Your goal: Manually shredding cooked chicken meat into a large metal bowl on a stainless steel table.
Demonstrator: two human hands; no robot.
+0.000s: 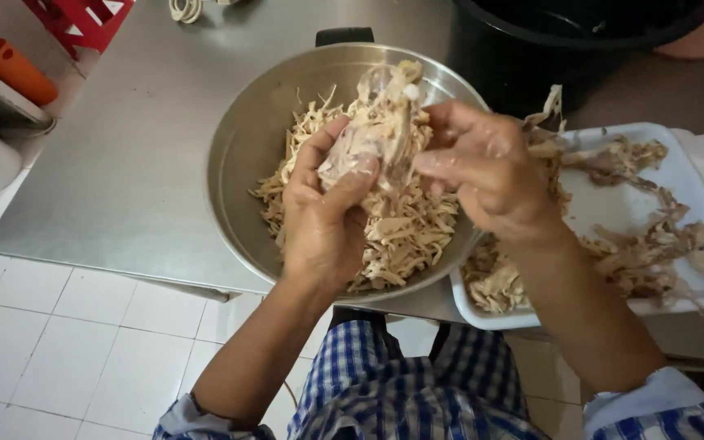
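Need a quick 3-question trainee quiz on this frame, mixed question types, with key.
1. True or false: both hands grip the chicken piece above the metal bowl.
2. What fills the bowl? A) rice B) shredded meat C) water
3. Which side of the bowl is the white tray on?

Key: 1 true: left hand and right hand both hold it. 2 B. 3 The person's right.

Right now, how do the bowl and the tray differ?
The bowl is round, deep, bare metal; the tray is rectangular, shallow, white. The bowl holds fine shredded meat; the tray holds coarser scraps along its edges, its middle bare. Both hands, left hand and right hand, grip a meat piece over the bowl, not the tray. Both rest on the steel table, tray overhanging its near edge.
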